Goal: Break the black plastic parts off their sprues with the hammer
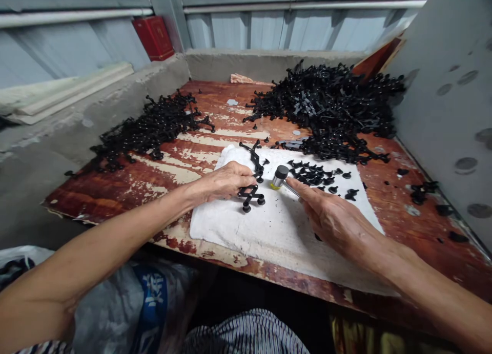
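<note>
My left hand (230, 181) is closed on a black jointed part (251, 194) with round feet, at the left side of a white cloth (223, 228). Another black linked piece (254, 157) lies just beyond those fingers. My right hand (326, 208) is wrapped round the handle of a small hammer (280, 175), which has a black face on top and a yellowish one below. The hammer's head is at the cloth, right of the black part; whether it touches the cloth I cannot tell. Loose black knobs (313, 173) with flared bases are scattered beyond my right hand.
A large heap of black parts (326, 103) covers the back right of the worn red-brown table (169, 164). A smaller heap (149, 128) lies at the left. A grey panel (446, 108) stands along the right, and a red box (154, 38) sits on the back-left ledge.
</note>
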A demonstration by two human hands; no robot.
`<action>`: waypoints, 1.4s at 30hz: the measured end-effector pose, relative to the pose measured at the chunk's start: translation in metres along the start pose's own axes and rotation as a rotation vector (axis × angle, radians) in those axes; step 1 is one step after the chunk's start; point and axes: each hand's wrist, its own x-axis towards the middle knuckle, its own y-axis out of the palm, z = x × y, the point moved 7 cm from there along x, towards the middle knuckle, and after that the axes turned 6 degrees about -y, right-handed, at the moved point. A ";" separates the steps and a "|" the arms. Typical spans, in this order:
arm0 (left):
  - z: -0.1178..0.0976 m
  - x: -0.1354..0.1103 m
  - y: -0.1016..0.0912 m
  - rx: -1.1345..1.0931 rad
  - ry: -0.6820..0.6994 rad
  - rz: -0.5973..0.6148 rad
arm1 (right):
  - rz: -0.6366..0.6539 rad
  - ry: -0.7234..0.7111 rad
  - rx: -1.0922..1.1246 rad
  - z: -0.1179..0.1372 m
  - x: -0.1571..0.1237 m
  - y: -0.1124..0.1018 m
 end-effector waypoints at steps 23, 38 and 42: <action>0.004 0.005 -0.004 0.117 0.014 -0.068 | 0.061 0.002 -0.083 0.008 0.004 -0.002; -0.001 0.009 -0.014 0.345 0.029 -0.152 | -0.092 0.003 0.044 0.022 0.034 -0.019; -0.003 0.008 -0.015 0.351 0.026 -0.158 | -0.167 0.023 0.070 0.029 0.038 -0.026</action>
